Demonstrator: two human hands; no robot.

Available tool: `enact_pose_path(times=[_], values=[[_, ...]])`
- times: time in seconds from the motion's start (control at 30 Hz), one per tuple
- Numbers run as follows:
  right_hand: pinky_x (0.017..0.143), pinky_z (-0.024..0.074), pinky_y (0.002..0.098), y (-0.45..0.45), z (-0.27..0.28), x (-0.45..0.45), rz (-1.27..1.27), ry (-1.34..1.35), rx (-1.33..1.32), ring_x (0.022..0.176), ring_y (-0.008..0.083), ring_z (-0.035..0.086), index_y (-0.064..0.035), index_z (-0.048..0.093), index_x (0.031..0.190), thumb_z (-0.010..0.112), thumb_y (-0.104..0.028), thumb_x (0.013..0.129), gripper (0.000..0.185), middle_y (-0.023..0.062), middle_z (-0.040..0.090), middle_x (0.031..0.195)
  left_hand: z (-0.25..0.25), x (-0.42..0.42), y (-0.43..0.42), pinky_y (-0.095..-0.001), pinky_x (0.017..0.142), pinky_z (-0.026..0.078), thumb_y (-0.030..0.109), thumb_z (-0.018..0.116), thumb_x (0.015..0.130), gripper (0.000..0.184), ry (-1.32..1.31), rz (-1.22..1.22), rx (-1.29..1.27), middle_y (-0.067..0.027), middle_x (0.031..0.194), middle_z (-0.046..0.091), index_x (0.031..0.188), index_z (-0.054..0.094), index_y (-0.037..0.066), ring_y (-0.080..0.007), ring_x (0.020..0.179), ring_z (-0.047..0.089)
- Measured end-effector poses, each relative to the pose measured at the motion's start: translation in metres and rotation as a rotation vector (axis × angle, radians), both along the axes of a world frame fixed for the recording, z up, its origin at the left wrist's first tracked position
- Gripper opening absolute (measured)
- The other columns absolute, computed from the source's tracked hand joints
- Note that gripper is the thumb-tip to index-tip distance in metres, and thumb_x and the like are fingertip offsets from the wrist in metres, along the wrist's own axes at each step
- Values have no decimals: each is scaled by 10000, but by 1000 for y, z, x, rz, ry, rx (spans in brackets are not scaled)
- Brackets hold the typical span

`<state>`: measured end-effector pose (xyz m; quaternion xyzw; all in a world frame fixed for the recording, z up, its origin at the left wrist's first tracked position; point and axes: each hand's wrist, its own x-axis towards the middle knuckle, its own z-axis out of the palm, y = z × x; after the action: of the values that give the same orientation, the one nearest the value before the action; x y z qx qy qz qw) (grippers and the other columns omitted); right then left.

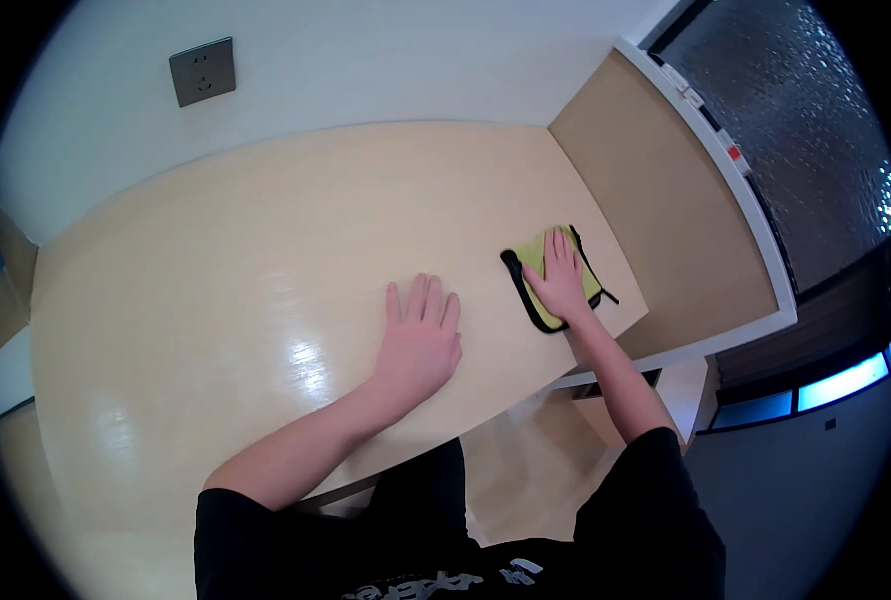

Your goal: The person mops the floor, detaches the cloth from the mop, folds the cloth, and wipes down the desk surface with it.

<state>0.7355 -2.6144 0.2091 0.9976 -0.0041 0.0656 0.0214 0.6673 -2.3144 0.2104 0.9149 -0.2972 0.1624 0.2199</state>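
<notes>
Pressed flat with outstretched fingers, my right hand (pixel 560 278) rests on a yellow-green cleaning cloth (pixel 534 256) with black edging. The cloth lies on the right part of a pale wooden desk (pixel 216 250), close to its right end. One black edge is folded or bunched at the left corner, and a thin black strip sticks out at the lower right. My left hand (pixel 421 335) lies on the bare desktop, left of the cloth and apart from it. Its fingers are spread and it holds nothing.
A beige side panel with a white edge (pixel 756 225) bounds the desk on the right, beside a textured glass window (pixel 776 110). A dark wall socket (pixel 204 72) sits on the white wall behind. Below the desk's right end stands a pale cabinet (pixel 684 395).
</notes>
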Motion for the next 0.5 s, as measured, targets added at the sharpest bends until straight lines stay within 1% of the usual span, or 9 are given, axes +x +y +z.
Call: enact_pose_path(times=[0.03,0.1,0.13,0.17,0.23,0.33,0.43,0.47,0.5], values=[[1123,126,538,7,-1,22,7,-5,10,1427,333,142,19,192,1460,485,-562,868,879,214,175,1527,1,1,0,-610,1031,277,243,574,818,481,2,-6,5,-252,1321,426,1220,510,-13,-377,1284,365],[1139,125,486,25,1,65,-32,27,-24,1436,301,136,-5,186,1470,465,-541,882,843,188,157,1542,2,1,-1,-614,1031,275,250,575,816,490,29,-2,19,-253,1325,425,1225,509,-12,-381,1284,365],[1132,143,500,33,1,87,-32,8,-48,1430,308,153,-5,203,1464,456,-580,871,863,193,178,1535,2,2,-1,-618,1030,272,257,576,815,499,44,-7,24,-255,1329,425,1230,508,-12,-385,1284,365],[1132,143,500,37,1,109,-19,20,-40,1430,308,153,-5,203,1464,456,-580,871,863,193,178,1535,5,1,-2,-618,1030,272,257,576,815,499,56,6,32,-255,1329,425,1230,508,-12,-385,1284,365],[1114,150,552,50,-1,155,-41,-33,29,1415,332,183,17,254,1440,448,-656,838,923,222,227,1508,5,2,-2,-638,1029,256,272,577,810,523,72,-14,60,-259,1345,417,1243,502,-11,-401,1298,349],[1108,162,563,68,-2,214,-109,-46,35,1411,335,191,9,278,1434,399,-703,830,942,224,239,1504,2,3,-2,-655,1028,241,288,575,809,546,104,-33,29,-265,1356,407,1260,492,-9,-413,1313,331],[1104,157,570,76,-2,257,-192,-39,73,1408,318,203,-2,307,1428,417,-727,793,970,202,252,1505,6,3,-3,-662,1027,235,296,569,816,558,174,-65,3,-267,1365,398,1275,482,-8,-418,1322,321],[1104,157,570,81,1,266,-168,-31,86,1408,318,203,-2,307,1428,417,-727,793,970,202,252,1505,3,3,-4,-657,1024,244,300,565,821,545,158,-58,-5,-262,1355,408,1265,486,-6,-412,1314,332],[1108,155,562,84,6,273,-221,-1,88,1412,308,196,-4,305,1430,414,-735,787,980,193,253,1506,5,4,-3,-657,1024,244,300,565,821,545,167,-36,6,-262,1355,408,1265,486,-6,-412,1314,332]])
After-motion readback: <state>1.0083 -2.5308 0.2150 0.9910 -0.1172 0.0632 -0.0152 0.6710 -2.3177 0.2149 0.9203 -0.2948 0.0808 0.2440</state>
